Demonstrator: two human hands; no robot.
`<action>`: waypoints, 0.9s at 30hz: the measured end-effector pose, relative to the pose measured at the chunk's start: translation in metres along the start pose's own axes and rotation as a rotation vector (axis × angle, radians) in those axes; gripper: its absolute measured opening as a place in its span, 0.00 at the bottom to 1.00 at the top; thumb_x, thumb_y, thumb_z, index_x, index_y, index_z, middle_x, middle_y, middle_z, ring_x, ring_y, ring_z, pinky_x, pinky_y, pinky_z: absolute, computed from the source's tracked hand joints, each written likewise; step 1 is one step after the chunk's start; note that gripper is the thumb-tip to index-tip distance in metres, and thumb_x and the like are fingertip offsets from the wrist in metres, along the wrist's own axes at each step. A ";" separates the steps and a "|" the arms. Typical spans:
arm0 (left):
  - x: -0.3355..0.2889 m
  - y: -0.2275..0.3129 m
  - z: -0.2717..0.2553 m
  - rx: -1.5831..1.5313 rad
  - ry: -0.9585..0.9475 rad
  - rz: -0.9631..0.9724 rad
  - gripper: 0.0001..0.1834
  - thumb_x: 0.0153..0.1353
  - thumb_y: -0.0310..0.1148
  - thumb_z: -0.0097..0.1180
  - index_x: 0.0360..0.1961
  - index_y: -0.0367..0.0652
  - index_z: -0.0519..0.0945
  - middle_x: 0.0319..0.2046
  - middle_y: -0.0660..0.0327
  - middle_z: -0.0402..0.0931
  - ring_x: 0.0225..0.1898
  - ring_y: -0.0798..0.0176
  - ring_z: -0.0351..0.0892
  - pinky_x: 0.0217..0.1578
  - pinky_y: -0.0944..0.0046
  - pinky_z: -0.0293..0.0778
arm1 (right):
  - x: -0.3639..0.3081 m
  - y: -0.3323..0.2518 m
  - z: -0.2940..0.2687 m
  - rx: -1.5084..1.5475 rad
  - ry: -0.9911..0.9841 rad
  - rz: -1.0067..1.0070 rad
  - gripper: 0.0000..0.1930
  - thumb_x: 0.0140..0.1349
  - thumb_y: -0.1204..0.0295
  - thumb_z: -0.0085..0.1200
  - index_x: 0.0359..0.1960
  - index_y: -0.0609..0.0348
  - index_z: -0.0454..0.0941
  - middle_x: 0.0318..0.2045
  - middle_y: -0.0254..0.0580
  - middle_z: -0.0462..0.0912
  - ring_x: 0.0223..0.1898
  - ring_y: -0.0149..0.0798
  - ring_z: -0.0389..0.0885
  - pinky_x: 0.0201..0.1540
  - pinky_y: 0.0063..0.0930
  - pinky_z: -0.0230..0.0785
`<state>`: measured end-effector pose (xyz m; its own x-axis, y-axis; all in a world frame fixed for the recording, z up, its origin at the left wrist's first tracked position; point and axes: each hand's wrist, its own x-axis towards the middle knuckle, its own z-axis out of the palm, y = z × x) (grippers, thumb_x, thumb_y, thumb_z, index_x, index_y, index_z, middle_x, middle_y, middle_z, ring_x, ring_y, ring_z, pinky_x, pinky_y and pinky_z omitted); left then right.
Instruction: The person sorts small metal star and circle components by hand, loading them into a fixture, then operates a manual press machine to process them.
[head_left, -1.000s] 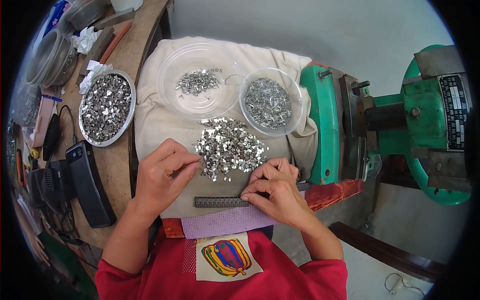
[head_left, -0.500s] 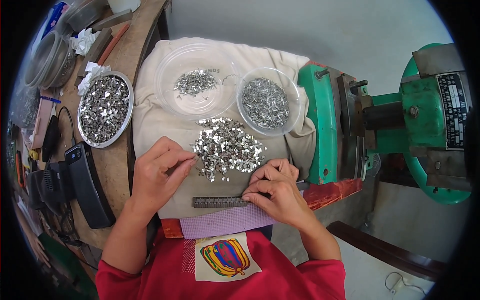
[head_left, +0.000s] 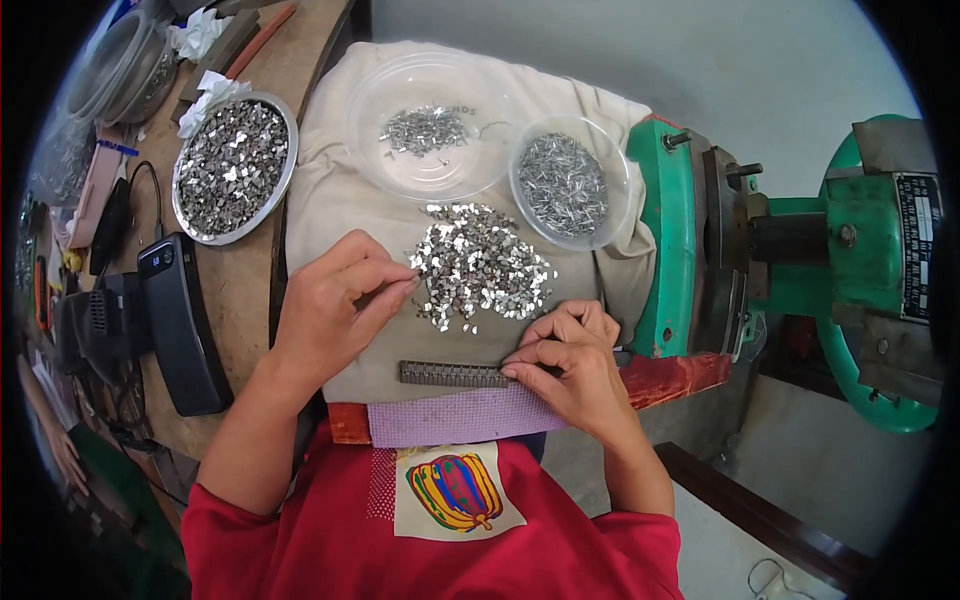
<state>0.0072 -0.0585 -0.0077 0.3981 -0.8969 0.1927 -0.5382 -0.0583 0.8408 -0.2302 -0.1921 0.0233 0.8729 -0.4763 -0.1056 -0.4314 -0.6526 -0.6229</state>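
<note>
My left hand (head_left: 345, 295) is closed in a pinch at the left edge of a loose pile of small shiny metal pieces (head_left: 480, 268). What sits between its fingertips is too small to make out. With thumb and fingers, my right hand (head_left: 572, 365) grips the right end of a dark, narrow slotted metal strip (head_left: 452, 374). The strip lies lengthwise in front of the pile, on the cloth beside a purple woven mat (head_left: 470, 416). My right fingers hide its end.
Beyond the pile stand a clear tub lid (head_left: 440, 180) with some short metal pins and a clear bowl (head_left: 520, 200) of more pins. A dish (head_left: 290, 165) of metal pieces and a black power bank (head_left: 185, 330) are left. A green machine (head_left: 672, 240) stands right.
The whole view has shifted, so everything sits a little higher and further right. My left hand stays pinched by the pile, and my right hand stays on the strip.
</note>
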 end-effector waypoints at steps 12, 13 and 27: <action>-0.005 0.001 -0.004 0.065 -0.047 0.005 0.05 0.55 0.25 0.65 0.34 0.40 0.84 0.29 0.61 0.76 0.26 0.61 0.79 0.28 0.63 0.73 | -0.015 0.003 0.001 0.065 0.210 0.017 0.06 0.49 0.70 0.69 0.30 0.53 0.87 0.34 0.31 0.80 0.45 0.41 0.71 0.50 0.35 0.60; -0.005 0.002 -0.004 0.064 -0.046 0.009 0.05 0.55 0.25 0.65 0.34 0.40 0.84 0.29 0.61 0.76 0.26 0.61 0.79 0.28 0.63 0.73 | -0.018 0.004 0.001 0.057 0.246 0.029 0.07 0.49 0.71 0.69 0.30 0.54 0.87 0.34 0.32 0.80 0.45 0.42 0.72 0.48 0.35 0.62; 0.000 -0.002 -0.002 0.011 -0.108 -0.049 0.05 0.56 0.25 0.65 0.33 0.37 0.84 0.29 0.59 0.77 0.26 0.61 0.78 0.29 0.63 0.73 | -0.026 -0.007 0.020 -0.219 0.270 -0.092 0.08 0.47 0.74 0.69 0.31 0.53 0.85 0.29 0.33 0.78 0.34 0.40 0.76 0.37 0.34 0.66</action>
<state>0.0096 -0.0573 -0.0084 0.3418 -0.9349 0.0957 -0.5287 -0.1071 0.8420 -0.2454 -0.1631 0.0146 0.8315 -0.5290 0.1700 -0.4177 -0.7968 -0.4366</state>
